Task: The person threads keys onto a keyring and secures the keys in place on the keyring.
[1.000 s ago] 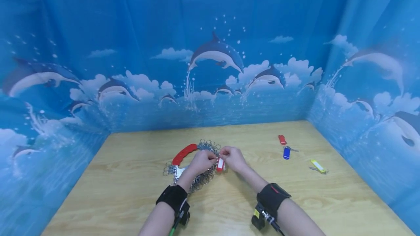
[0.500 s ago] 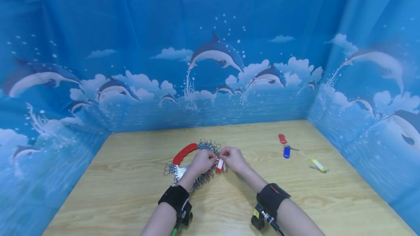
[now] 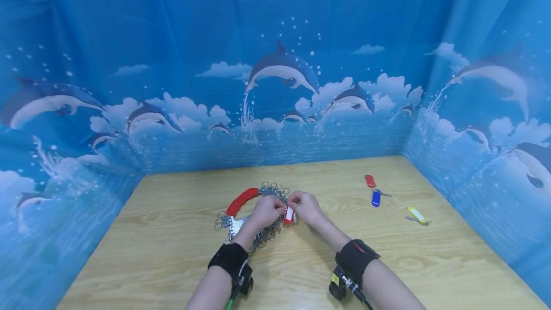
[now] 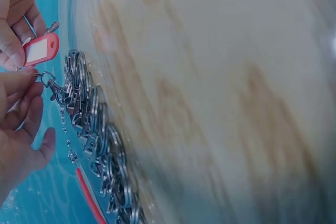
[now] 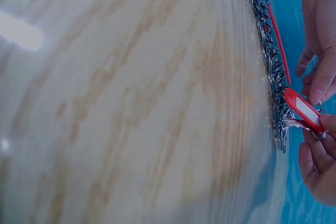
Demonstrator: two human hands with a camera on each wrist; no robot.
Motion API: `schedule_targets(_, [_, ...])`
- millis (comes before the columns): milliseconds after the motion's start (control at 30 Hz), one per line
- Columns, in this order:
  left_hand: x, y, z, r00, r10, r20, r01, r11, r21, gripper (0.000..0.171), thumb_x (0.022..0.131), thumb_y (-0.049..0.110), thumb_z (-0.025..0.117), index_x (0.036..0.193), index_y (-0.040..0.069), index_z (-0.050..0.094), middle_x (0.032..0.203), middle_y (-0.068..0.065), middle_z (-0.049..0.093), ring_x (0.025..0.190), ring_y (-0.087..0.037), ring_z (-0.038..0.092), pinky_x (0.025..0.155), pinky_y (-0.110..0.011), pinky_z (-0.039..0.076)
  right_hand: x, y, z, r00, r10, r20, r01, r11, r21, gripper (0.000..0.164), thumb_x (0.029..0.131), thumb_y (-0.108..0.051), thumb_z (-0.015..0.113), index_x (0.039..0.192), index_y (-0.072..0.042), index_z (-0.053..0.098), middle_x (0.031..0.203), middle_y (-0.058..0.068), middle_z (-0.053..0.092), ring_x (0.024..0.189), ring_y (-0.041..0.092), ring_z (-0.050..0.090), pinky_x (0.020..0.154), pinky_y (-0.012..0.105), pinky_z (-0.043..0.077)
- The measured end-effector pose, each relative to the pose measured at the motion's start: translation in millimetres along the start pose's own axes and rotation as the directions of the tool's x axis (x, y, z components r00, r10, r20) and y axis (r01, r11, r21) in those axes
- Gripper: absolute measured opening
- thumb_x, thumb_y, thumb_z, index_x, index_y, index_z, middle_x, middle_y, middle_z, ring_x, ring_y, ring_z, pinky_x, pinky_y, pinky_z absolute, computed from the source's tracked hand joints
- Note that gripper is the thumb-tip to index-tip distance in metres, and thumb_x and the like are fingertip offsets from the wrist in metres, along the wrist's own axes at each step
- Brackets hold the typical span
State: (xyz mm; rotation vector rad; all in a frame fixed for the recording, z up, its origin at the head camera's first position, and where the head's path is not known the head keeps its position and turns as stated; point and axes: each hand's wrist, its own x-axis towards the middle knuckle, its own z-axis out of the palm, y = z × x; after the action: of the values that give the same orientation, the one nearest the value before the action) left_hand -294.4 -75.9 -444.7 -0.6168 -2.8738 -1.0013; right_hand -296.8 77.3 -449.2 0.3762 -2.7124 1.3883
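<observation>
A large ring-shaped key holder with a red grip (image 3: 242, 202) lies on the table, many metal snap hooks (image 4: 100, 124) and split rings hanging along its edge. My left hand (image 3: 266, 213) reaches over it and pinches a split ring (image 4: 48, 78) that joins one of these hooks. Close on its right, my right hand (image 3: 306, 208) pinches a red key tag (image 3: 289, 215) with a white label by its ring end. A key (image 4: 52, 26) shows beside the tag in the left wrist view. The fingertips of both hands nearly meet; the exact joint between ring and tag is hidden by them.
Toward the right of the wooden table (image 3: 172, 262) lie another red key tag (image 3: 370, 181), a blue key tag (image 3: 376, 198) with a key, and a yellow key tag (image 3: 416, 215) with a key. A blue dolphin-print curtain (image 3: 275, 147) encloses the back and sides.
</observation>
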Motion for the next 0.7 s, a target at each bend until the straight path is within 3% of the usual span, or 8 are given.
schedule_targets(167, [1.3, 1.1, -0.4, 0.999, -0.032, 0.007, 0.032, 0.999, -0.005, 0.042, 0.087, 0.009, 0.06, 0.05, 0.012, 0.042, 0.052, 0.004, 0.03, 0.049, -0.01, 0.032, 0.051, -0.022, 0.028, -0.1, 0.0, 1.1, 1.0, -0.002, -0.013, 0.002, 1.0, -0.017, 0.004, 0.082, 0.0, 0.063, 0.085, -0.003, 0.064, 0.078, 0.004, 0.063, 0.068, 0.013, 0.058, 0.064, 0.027, 0.048])
schedule_targets(433, [4.6, 2.9, -1.3, 0.998, -0.054, -0.038, 0.054, 0.998, -0.011, 0.025, 0.086, 0.008, 0.06, 0.061, 0.007, 0.065, 0.053, 0.005, 0.044, 0.05, -0.008, 0.038, 0.05, -0.021, 0.03, 1.5, -2.0, 0.5, 0.998, -0.064, -0.013, 0.063, 0.997, -0.051, 0.004, 0.082, -0.003, 0.065, 0.085, 0.0, 0.064, 0.077, 0.004, 0.064, 0.07, 0.015, 0.06, 0.066, 0.028, 0.049])
schedule_targets(567, [4.2, 0.4, -0.8, 0.999, -0.003, -0.045, 0.002, 1.0, -0.012, 0.023, 0.083, 0.007, 0.063, 0.061, 0.005, 0.063, 0.056, 0.004, 0.044, 0.054, -0.009, 0.039, 0.053, -0.022, 0.032, 4.0, 0.9, -0.3, 0.997, -0.07, -0.021, 0.069, 0.996, -0.058, 0.003, 0.082, -0.002, 0.064, 0.084, -0.003, 0.064, 0.078, 0.003, 0.064, 0.071, 0.015, 0.06, 0.067, 0.029, 0.049])
schedule_targets(700, [1.6, -1.3, -0.8, 0.998, 0.045, -0.041, -0.045, 0.999, 0.007, 0.014, 0.082, 0.006, 0.066, 0.069, 0.004, 0.069, 0.068, 0.002, 0.053, 0.065, -0.011, 0.048, 0.062, -0.025, 0.041, 4.4, 4.2, -1.1, 0.999, -0.052, -0.017, 0.051, 0.998, -0.045, 0.004, 0.081, -0.001, 0.065, 0.083, -0.005, 0.064, 0.078, 0.003, 0.064, 0.071, 0.014, 0.059, 0.067, 0.028, 0.049])
